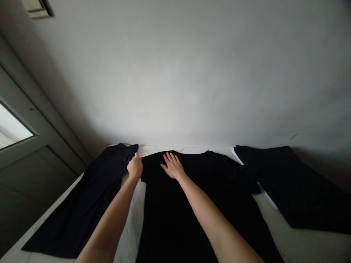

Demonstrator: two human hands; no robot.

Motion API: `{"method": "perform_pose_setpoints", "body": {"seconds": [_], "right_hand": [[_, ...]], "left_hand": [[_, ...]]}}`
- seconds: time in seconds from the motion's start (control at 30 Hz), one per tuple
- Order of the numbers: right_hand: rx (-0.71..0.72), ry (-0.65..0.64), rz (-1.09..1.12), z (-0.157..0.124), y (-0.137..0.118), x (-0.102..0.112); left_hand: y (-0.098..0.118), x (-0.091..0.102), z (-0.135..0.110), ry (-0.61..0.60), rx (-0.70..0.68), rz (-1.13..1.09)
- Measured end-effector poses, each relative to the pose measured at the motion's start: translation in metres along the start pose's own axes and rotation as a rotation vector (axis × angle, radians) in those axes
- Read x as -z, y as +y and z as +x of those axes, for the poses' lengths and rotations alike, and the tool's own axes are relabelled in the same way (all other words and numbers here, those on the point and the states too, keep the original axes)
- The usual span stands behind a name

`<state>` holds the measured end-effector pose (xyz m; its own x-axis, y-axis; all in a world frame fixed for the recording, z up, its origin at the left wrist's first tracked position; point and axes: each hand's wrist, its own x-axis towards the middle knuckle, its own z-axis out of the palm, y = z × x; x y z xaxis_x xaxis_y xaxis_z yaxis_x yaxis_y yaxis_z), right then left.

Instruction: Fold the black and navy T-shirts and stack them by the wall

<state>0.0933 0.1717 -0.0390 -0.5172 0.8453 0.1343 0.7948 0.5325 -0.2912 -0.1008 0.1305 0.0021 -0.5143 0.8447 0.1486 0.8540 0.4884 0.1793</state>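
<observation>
A black short-sleeved T-shirt (pixel 175 212) lies spread out on a white marbled surface (pixel 131 226), its neckline toward the wall. My left hand (pixel 135 166) is closed at the end of the shirt's left sleeve, with the fingers wrapped on the cloth edge. Flat on the shirt near the left side of the collar rests my right hand (pixel 173 165), its fingers spread and holding nothing. The shirt's right sleeve (pixel 251 182) lies out to the side. Its lower hem is outside the view.
A dark navy garment (pixel 90 197) lies to the left, close to my left hand. On the right is a folded dark garment (pixel 296 186). A pale wall (pixel 192 73) rises behind the surface, and a grey door (pixel 24 164) stands at the left.
</observation>
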Motion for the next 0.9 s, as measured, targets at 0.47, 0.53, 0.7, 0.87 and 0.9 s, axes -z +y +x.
{"method": "perform_pose_setpoints", "body": {"seconds": [0.47, 0.53, 0.7, 0.87, 0.9], "right_hand": [[-0.059, -0.036, 0.021, 0.000, -0.004, 0.007], [-0.069, -0.055, 0.027, 0.001, -0.004, 0.008], [-0.021, -0.027, 0.019, 0.003, -0.006, 0.008], [0.011, 0.113, 0.084, -0.001, 0.004, 0.018], [0.006, 0.137, 0.087, -0.006, 0.011, 0.025]], "left_hand": [[0.019, 0.001, 0.000, 0.145, -0.187, 0.241], [0.040, -0.001, -0.002, 0.174, -0.354, 0.148], [0.080, -0.033, 0.002, -0.093, -0.817, -0.173], [0.070, -0.070, 0.020, -0.144, -0.849, -0.069], [0.068, -0.072, 0.022, -0.127, -0.853, -0.022]]}}
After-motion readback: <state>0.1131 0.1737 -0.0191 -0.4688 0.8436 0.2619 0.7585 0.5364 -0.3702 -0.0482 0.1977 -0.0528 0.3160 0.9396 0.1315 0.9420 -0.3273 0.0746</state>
